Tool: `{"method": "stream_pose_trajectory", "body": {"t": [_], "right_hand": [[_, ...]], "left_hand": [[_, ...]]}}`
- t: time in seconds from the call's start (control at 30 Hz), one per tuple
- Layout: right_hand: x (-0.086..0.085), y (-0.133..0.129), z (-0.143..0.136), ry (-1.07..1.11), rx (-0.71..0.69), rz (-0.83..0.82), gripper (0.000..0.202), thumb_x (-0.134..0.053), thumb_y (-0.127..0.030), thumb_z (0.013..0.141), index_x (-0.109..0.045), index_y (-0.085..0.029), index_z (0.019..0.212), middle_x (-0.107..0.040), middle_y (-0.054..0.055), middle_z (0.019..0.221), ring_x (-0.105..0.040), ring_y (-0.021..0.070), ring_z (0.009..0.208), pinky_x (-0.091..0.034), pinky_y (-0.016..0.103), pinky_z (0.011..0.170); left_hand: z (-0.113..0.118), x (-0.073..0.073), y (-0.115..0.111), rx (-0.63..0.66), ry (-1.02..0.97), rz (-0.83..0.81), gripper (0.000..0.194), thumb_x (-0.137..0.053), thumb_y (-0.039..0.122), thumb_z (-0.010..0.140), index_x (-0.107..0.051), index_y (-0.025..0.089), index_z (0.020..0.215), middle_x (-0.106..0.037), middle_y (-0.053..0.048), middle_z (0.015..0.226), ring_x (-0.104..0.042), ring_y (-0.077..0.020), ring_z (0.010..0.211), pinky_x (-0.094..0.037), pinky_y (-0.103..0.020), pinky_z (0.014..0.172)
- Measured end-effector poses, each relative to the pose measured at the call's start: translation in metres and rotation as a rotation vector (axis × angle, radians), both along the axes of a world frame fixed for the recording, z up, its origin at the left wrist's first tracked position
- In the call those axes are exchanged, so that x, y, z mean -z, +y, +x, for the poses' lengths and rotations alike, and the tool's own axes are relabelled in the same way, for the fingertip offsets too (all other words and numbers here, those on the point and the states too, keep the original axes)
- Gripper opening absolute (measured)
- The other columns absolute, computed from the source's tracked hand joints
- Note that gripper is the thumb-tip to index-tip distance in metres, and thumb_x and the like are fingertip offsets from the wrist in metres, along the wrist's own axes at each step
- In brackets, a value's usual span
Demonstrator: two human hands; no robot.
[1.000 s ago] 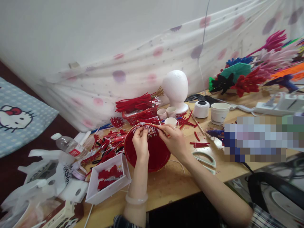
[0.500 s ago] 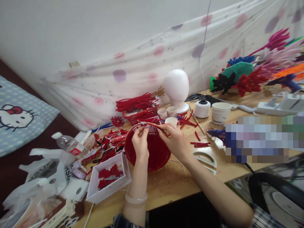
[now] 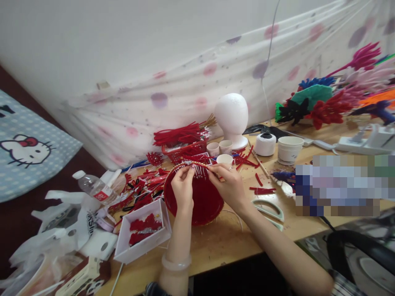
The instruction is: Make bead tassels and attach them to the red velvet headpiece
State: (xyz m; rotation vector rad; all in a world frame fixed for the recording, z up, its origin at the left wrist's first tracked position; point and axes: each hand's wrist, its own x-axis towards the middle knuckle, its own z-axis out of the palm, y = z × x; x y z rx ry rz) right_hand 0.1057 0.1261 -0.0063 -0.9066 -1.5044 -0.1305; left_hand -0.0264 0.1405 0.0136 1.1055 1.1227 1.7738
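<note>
Between both hands a thin gold beaded trim (image 3: 200, 163) with short silvery bead strands hanging from it is held up. My left hand (image 3: 183, 187) pinches its left part between thumb and fingertips; a pale bangle circles that wrist. Its right part is in the closed fingertips of my right hand (image 3: 227, 184). Just behind and below the hands is a round, deep-red piece (image 3: 208, 205) with a gold edge. Whether the trim is fixed to it I cannot tell. A white box (image 3: 140, 246) with red fuzzy and silver pieces inside stands left of my left forearm.
Behind stand a white foam head (image 3: 232, 117), a red basket (image 3: 182, 152) of red stems, small cups (image 3: 226, 145) and a thread spool (image 3: 265, 144). Scissors (image 3: 270, 209) lie at right. A bottle (image 3: 95, 188) and plastic bags (image 3: 58, 222) crowd the left. Fuzzy flowers (image 3: 330, 109) lie back right.
The whole view has shifted slightly, so things appear a little lower and farther right. Both hands keep their pinch on the trim, and the right fingers have moved slightly.
</note>
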Motion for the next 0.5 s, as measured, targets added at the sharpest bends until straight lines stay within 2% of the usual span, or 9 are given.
{"method": "stream_pose_trajectory", "body": {"t": [0.27,0.5], "right_hand": [[-0.002,-0.006,-0.002,-0.074,-0.064,0.122,0.018,-0.059,-0.014,0.093,-0.074,-0.023,0.092,-0.078,0.006,0.088,-0.073,0.0204,0.083,-0.06,0.037,0.078],[-0.005,-0.009,-0.007,-0.16,-0.088,0.271,0.018,-0.06,-0.01,0.092,-0.073,-0.023,0.097,-0.078,0.007,0.086,-0.072,0.0198,0.076,-0.06,0.037,0.072]], "left_hand": [[-0.018,-0.01,-0.023,0.042,0.055,-0.011,0.02,-0.081,0.032,0.066,-0.077,0.017,0.079,-0.077,-0.005,0.082,-0.069,-0.0208,0.082,-0.051,-0.034,0.083],[-0.025,-0.005,-0.031,0.006,-0.124,-0.039,0.029,-0.088,0.037,0.057,-0.076,0.016,0.074,-0.076,-0.003,0.075,-0.066,-0.0164,0.072,-0.051,-0.031,0.077]]}}
